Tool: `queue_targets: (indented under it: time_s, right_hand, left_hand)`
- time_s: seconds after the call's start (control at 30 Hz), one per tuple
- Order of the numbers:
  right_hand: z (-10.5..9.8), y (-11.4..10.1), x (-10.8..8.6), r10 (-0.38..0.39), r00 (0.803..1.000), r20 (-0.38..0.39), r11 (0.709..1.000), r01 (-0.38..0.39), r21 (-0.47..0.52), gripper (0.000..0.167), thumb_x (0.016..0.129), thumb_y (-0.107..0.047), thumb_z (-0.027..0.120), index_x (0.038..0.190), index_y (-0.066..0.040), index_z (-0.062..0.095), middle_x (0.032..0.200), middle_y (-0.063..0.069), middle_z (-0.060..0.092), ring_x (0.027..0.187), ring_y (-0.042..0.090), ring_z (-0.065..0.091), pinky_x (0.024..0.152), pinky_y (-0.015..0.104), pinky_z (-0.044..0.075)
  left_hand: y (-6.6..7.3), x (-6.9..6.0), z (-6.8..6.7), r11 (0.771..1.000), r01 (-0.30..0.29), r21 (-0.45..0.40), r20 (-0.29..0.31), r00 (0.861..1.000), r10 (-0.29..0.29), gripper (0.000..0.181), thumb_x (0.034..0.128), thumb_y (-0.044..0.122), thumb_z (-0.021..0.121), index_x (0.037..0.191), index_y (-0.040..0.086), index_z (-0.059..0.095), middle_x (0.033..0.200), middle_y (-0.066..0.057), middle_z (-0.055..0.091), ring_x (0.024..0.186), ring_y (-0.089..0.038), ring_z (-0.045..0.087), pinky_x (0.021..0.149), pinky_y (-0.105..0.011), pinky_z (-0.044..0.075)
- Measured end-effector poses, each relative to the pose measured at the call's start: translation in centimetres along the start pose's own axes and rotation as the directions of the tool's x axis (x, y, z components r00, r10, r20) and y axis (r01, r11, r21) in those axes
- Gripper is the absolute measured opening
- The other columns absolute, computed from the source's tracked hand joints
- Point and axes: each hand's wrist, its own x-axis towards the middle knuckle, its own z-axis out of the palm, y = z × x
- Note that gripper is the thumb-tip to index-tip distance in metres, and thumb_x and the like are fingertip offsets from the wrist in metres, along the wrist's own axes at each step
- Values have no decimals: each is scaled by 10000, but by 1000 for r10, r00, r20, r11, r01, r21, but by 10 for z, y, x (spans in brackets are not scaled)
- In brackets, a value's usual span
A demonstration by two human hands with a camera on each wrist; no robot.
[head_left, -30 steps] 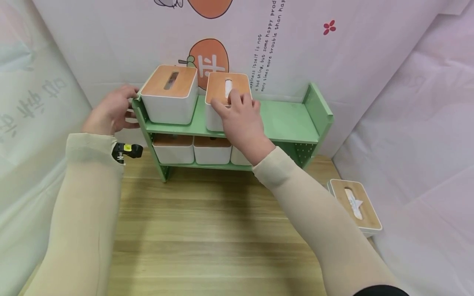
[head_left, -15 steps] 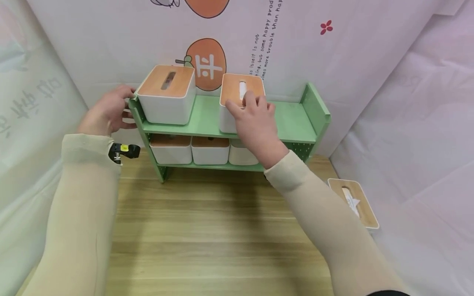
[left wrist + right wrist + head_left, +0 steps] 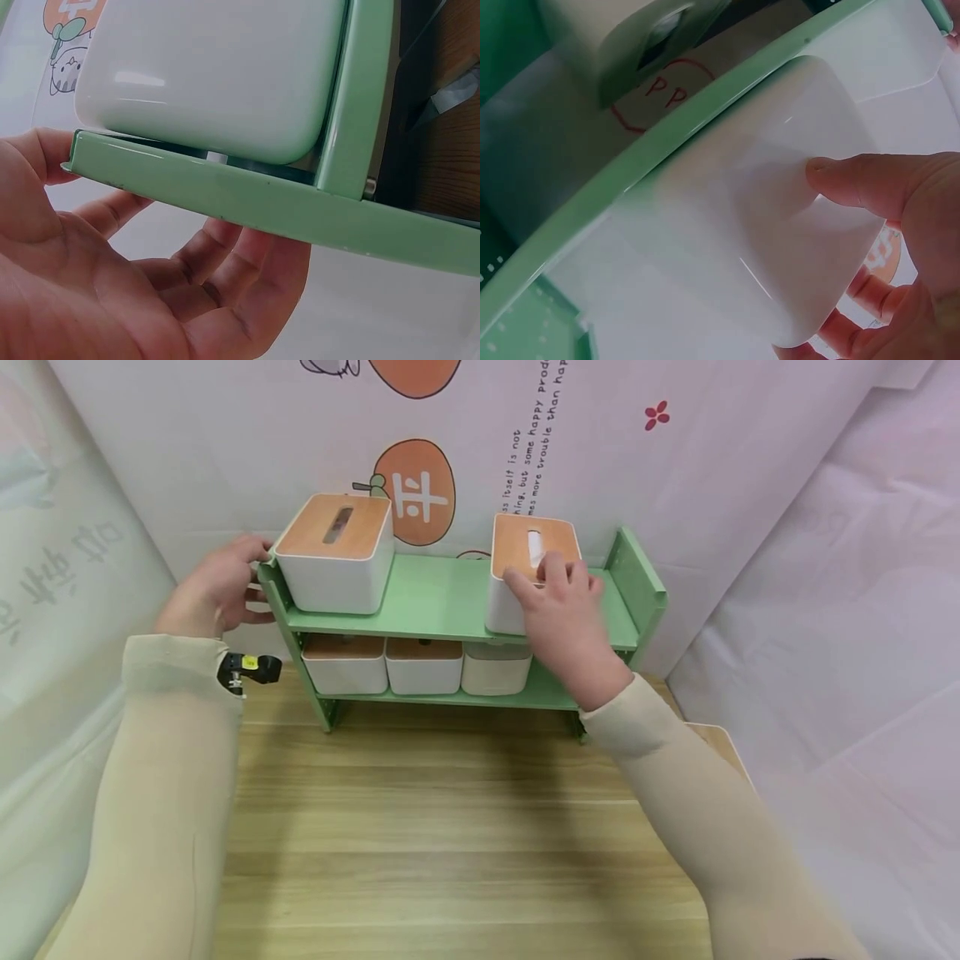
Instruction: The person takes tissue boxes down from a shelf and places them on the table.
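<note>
My right hand [image 3: 572, 622] holds a white tissue box [image 3: 504, 608] with a wood-coloured lid, on the right part of the green rack's [image 3: 442, 585] top shelf. In the right wrist view the thumb lies on the box's smooth white side [image 3: 757, 202]; the other fingers are partly hidden behind it. At the rack's left end, my left hand [image 3: 217, 587] grips the upright side panel [image 3: 195, 180]. Its thumb reaches round the panel's end and the fingers bend against the outer face. Just inside that panel stands a larger tissue box [image 3: 333, 581] with a slotted wooden lid.
On the lower shelf, two white boxes [image 3: 425, 677] with brown lids and a cream bin [image 3: 495, 678] stand side by side. Another wood-lidded box [image 3: 720, 742] is mostly hidden behind my right forearm. A printed cloth [image 3: 585, 460] hangs behind the rack, above wooden flooring [image 3: 420, 827].
My right hand has shifted the tissue box rightward along the top shelf, widening the gap from the larger box. My left hand keeps its place on the side panel.
</note>
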Motion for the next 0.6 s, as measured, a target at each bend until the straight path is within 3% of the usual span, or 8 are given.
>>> queue_targets:
  time_s: [0.23, 0.6]
  right_hand:
    - [1, 20, -9, 3, 999, -42, 1000, -3, 14, 359, 973, 10, 376, 1226, -219, 491, 1076, 159, 382, 933, 423, 381, 742, 547, 350]
    - [-2, 40, -19, 33, 999, -34, 999, -32, 23, 358, 945, 5, 400, 1212, -216, 485, 1077, 151, 385, 921, 421, 367, 739, 531, 342]
  left_hand:
    - [0, -1, -1, 1000, -4, -11, -1, 1000, 4, 210, 1058, 306, 291, 1204, 316, 442, 1188, -86, 417, 948, -229, 553, 965, -533, 371]
    - [-1, -1, -2, 999, -1, -40, 6, 1000, 1, 197, 1063, 302, 331, 1213, 297, 458, 1128, -50, 488, 931, -219, 578, 969, -539, 359]
